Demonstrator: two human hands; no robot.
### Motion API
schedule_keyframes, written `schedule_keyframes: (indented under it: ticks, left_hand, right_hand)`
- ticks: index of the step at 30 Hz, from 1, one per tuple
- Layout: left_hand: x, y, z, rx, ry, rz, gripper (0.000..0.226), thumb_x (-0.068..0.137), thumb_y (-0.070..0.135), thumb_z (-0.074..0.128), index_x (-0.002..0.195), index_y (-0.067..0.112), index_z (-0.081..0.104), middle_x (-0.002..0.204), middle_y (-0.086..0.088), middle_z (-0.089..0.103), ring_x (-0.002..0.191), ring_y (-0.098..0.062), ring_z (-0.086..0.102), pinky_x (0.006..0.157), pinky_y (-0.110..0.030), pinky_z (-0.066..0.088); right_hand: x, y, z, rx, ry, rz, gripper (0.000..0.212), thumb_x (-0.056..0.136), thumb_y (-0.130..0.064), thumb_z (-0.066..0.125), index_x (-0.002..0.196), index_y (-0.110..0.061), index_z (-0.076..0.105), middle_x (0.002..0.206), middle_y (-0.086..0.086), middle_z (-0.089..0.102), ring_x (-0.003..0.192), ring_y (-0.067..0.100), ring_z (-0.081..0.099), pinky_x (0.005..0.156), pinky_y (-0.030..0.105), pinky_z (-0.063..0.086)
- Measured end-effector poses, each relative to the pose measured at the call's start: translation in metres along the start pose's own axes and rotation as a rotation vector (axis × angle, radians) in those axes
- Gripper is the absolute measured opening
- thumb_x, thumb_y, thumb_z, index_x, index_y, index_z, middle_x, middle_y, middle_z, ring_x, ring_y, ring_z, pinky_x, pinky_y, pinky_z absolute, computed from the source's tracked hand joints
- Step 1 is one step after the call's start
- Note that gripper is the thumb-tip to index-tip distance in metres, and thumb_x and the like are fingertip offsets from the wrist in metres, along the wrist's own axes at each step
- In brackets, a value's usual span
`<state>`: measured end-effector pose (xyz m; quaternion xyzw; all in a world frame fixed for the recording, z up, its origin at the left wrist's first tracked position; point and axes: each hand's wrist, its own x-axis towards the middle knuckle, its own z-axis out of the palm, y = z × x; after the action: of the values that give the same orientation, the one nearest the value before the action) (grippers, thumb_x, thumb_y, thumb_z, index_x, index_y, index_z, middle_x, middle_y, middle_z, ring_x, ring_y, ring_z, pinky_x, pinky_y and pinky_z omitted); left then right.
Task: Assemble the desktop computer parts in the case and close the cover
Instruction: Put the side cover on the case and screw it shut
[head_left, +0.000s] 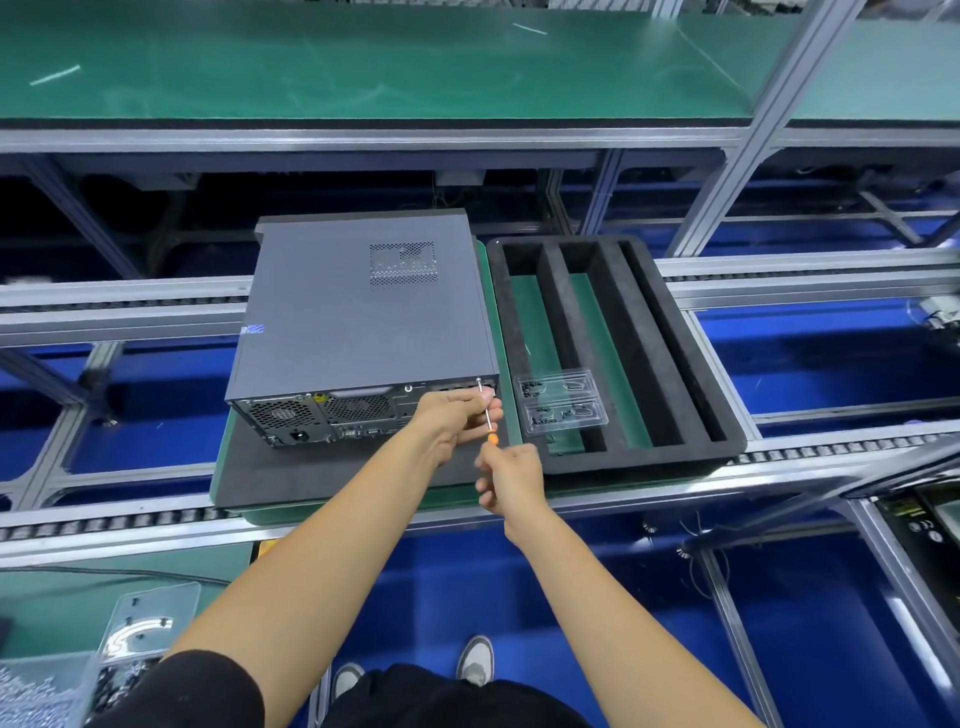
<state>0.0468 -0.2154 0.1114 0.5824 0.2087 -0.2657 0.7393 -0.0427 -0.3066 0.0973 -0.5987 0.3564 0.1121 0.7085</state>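
Observation:
A dark grey desktop computer case (358, 322) lies on its side on a black mat (291, 478), cover on, rear panel facing me. My right hand (511, 480) grips the orange handle of a screwdriver (489, 418), whose tip meets the upper right corner of the rear panel. My left hand (460, 418) pinches the screwdriver's metal shaft near the tip, against the case's rear edge.
A black foam tray (691, 374) with long slots sits right of the case. A clear plastic screw holder (561, 402) lies across its near end. Roller conveyor rails (104, 522) run left to right. A plastic bag and small parts (135, 634) lie at lower left.

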Motion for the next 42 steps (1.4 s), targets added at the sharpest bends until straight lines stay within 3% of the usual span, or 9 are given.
schedule_keyframes:
  ticks: [5, 10, 13, 18, 21, 25, 33, 38, 42]
  left_hand:
    - [0.002, -0.003, -0.001, 0.031, 0.056, 0.052, 0.016, 0.082, 0.019, 0.085, 0.09, 0.009, 0.075, 0.082, -0.006, 0.078, 0.066, -0.011, 0.073, 0.058, -0.023, 0.058]
    - [-0.004, -0.006, -0.001, 0.002, -0.055, 0.033, 0.017, 0.1, 0.015, 0.063, 0.111, 0.005, 0.071, 0.093, -0.009, 0.079, 0.08, -0.015, 0.077, 0.059, -0.027, 0.059]
    - [-0.004, -0.004, 0.004, 0.008, -0.001, 0.016, 0.017, 0.1, 0.013, 0.063, 0.108, 0.001, 0.071, 0.088, -0.011, 0.077, 0.072, -0.016, 0.076, 0.055, -0.031, 0.061]
    - [0.001, -0.006, 0.007, 0.043, 0.095, 0.043, 0.022, 0.087, 0.023, 0.081, 0.099, 0.006, 0.075, 0.083, -0.006, 0.078, 0.068, -0.015, 0.074, 0.07, -0.033, 0.064]
    - [0.0, -0.009, 0.008, 0.011, 0.114, 0.07, 0.023, 0.087, 0.024, 0.081, 0.099, 0.005, 0.075, 0.083, -0.006, 0.078, 0.07, -0.015, 0.074, 0.067, -0.033, 0.063]
    - [-0.005, -0.005, 0.007, -0.012, -0.022, 0.02, 0.016, 0.101, 0.015, 0.061, 0.112, 0.005, 0.068, 0.094, -0.007, 0.079, 0.087, -0.016, 0.077, 0.07, -0.031, 0.063]
    - [-0.002, 0.001, 0.012, 0.034, 0.081, 0.018, 0.018, 0.091, 0.01, 0.075, 0.105, 0.0, 0.073, 0.083, -0.01, 0.078, 0.069, -0.016, 0.076, 0.057, -0.03, 0.062]
    - [-0.003, -0.005, 0.008, -0.016, 0.047, 0.062, 0.019, 0.093, 0.013, 0.073, 0.107, 0.0, 0.072, 0.095, -0.012, 0.078, 0.081, -0.016, 0.077, 0.068, -0.027, 0.062]
    - [-0.003, -0.001, 0.003, -0.04, 0.053, 0.068, 0.016, 0.093, 0.005, 0.07, 0.107, -0.003, 0.072, 0.097, -0.015, 0.078, 0.08, -0.016, 0.077, 0.066, -0.026, 0.061]
  right_hand:
    - [0.002, 0.0, -0.001, 0.012, 0.02, -0.002, 0.013, 0.092, -0.012, 0.056, 0.085, -0.004, 0.064, 0.066, 0.012, 0.073, 0.049, 0.018, 0.064, 0.043, 0.024, 0.044]
    - [0.002, -0.004, 0.004, 0.119, -0.072, 0.15, 0.029, 0.099, -0.021, 0.046, 0.09, -0.003, 0.067, 0.076, 0.011, 0.076, 0.04, 0.016, 0.054, 0.038, 0.021, 0.029]
    - [0.001, 0.0, 0.005, 0.079, -0.044, 0.062, 0.017, 0.096, -0.022, 0.056, 0.089, -0.007, 0.062, 0.083, 0.006, 0.067, 0.044, 0.011, 0.054, 0.04, 0.022, 0.032]
    - [0.0, 0.003, 0.0, -0.005, 0.063, -0.052, 0.009, 0.091, -0.013, 0.062, 0.088, -0.004, 0.062, 0.068, 0.008, 0.071, 0.051, 0.017, 0.066, 0.045, 0.026, 0.045]
    - [0.0, -0.004, 0.003, 0.14, 0.01, 0.099, 0.014, 0.093, -0.012, 0.054, 0.091, -0.002, 0.065, 0.068, 0.014, 0.073, 0.048, 0.02, 0.065, 0.041, 0.022, 0.04]
    - [-0.001, -0.005, 0.002, 0.339, -0.089, 0.229, 0.024, 0.1, -0.017, 0.048, 0.09, -0.004, 0.064, 0.076, 0.014, 0.076, 0.044, 0.013, 0.058, 0.034, 0.018, 0.03]
    - [-0.001, -0.004, -0.006, 0.007, 0.037, -0.016, 0.008, 0.091, -0.013, 0.064, 0.085, -0.008, 0.062, 0.067, 0.004, 0.068, 0.049, 0.011, 0.062, 0.045, 0.024, 0.046]
    - [0.0, -0.013, -0.005, 0.169, -0.034, 0.158, 0.017, 0.097, -0.012, 0.054, 0.085, -0.004, 0.063, 0.065, 0.01, 0.069, 0.044, 0.012, 0.056, 0.038, 0.019, 0.032]
    - [-0.003, -0.017, -0.002, 0.305, -0.166, 0.267, 0.026, 0.101, -0.017, 0.049, 0.085, -0.002, 0.062, 0.067, 0.013, 0.072, 0.045, 0.011, 0.056, 0.037, 0.017, 0.035]
